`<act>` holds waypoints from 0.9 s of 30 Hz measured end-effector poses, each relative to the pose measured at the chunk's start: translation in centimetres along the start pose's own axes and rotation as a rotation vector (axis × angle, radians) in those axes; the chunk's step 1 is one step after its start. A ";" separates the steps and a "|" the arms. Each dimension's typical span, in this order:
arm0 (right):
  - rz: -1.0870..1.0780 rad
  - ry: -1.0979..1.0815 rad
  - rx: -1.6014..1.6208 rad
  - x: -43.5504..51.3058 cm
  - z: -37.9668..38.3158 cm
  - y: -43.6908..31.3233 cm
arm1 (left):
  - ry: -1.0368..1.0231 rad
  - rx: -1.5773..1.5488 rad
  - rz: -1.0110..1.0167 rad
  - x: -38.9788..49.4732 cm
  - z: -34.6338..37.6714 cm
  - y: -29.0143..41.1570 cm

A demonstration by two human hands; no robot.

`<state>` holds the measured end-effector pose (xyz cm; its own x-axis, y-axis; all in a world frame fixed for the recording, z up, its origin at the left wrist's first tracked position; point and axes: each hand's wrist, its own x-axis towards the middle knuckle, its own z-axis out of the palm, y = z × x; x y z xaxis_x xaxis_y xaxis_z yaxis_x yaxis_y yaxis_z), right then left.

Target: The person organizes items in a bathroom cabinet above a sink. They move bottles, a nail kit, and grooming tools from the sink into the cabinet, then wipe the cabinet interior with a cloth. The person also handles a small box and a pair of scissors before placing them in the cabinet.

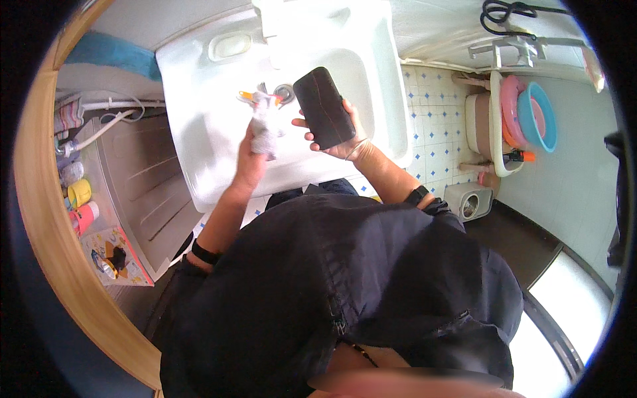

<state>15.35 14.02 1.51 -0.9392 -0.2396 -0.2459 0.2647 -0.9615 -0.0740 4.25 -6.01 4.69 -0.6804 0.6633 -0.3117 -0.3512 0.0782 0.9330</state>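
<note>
My left hand (pixel 250 161) grips a whitish fabric bundle (pixel 266 132) with orange and red pieces sticking out of its far end; I cannot tell exactly what it is. My right hand (pixel 354 130) holds a dark zip-style case or wallet (pixel 323 108) with a line of reddish stitching across its face. Both things are above a white washbasin (pixel 209 184), apart from each other. Behind the bundle shows the basin's round metal drain (pixel 284 93). Bright glare washes out much of the bowl and the tap (pixel 268 30).
Left of the basin is a grooved beige panel (pixel 149 184), with a yellow cup (pixel 79 192), a red cup (pixel 85 218) and an open printed box (pixel 117 256) beside it. To the right, pink and blue plastic basins (pixel 532 117) rest by a white-rimmed tub (pixel 497 99), below a wall mixer tap (pixel 522 52).
</note>
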 end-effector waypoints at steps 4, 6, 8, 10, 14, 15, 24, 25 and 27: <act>-0.025 0.233 -0.047 -0.9 1.1 0.9 | -0.196 0.600 0.385 0.2 6.0 -0.9; -0.031 0.226 -0.115 -1.9 1.2 1.4 | -0.212 0.938 0.609 0.6 7.5 -0.8; -0.029 0.279 -0.166 -3.0 1.1 0.4 | -0.272 0.938 0.564 1.8 8.3 -0.3; -0.014 0.231 -0.201 -4.4 1.1 -0.4 | -0.228 0.967 0.494 3.7 9.3 0.4; -0.027 0.231 -0.603 -6.9 2.3 -1.4 | -0.196 0.550 -0.073 8.1 8.9 2.3; -0.037 0.246 -0.737 -7.4 2.7 -1.8 | -0.281 0.404 -0.379 8.5 8.2 2.6; -0.660 0.679 -1.871 -7.2 3.3 -1.6 | -0.163 -0.564 -0.225 4.6 9.9 0.7; -0.641 0.656 -1.773 -7.1 3.1 -1.5 | -0.083 -0.466 -0.178 4.7 10.0 0.9; -0.558 0.499 -0.803 -7.5 2.9 -1.4 | -0.014 -0.271 -0.100 5.3 10.0 1.5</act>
<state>21.41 16.75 6.26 -0.8247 0.4575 -0.3324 0.0656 -0.5064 -0.8598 6.55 5.11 6.28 -0.6256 0.6725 -0.3954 -0.5762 -0.0566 0.8153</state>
